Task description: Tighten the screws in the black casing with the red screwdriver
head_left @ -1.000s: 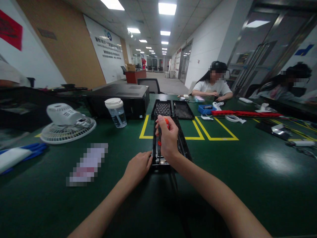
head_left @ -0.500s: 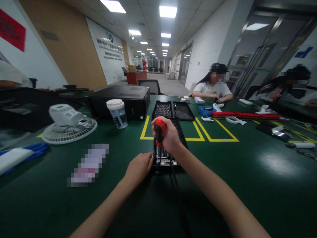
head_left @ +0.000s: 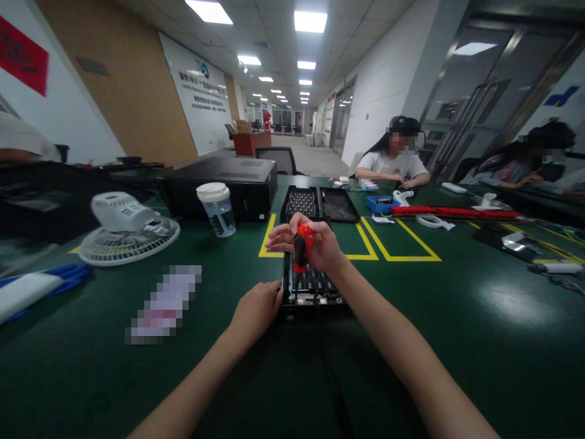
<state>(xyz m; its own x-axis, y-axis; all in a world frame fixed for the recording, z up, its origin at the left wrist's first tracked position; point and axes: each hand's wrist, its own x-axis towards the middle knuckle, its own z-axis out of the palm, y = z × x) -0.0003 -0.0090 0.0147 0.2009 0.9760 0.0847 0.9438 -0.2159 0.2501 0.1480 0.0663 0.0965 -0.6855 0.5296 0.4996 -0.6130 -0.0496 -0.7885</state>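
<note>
My right hand (head_left: 322,242) grips a red and black screwdriver (head_left: 302,244) near its handle top, with some fingers stretched out to the left. The screwdriver stands nearly upright, its shaft pointing down into an open black case (head_left: 336,299); where the tip meets the case is hard to see. Rows of dark round cells and a strip of metal parts show inside the case. Against its left edge, my left hand (head_left: 258,308) holds the case, fingers closed at the rim.
Behind lies another open black case (head_left: 340,204). A lidded cup (head_left: 219,210), a white fan (head_left: 128,228) and a large black box (head_left: 219,177) stand to the left. A blue tray (head_left: 381,204) and red strip (head_left: 457,212) lie to the right. A person sits opposite.
My right hand and the screwdriver have shifted slightly right, and the fingers have opened outward from the handle. My left hand has stayed at the case edge.
</note>
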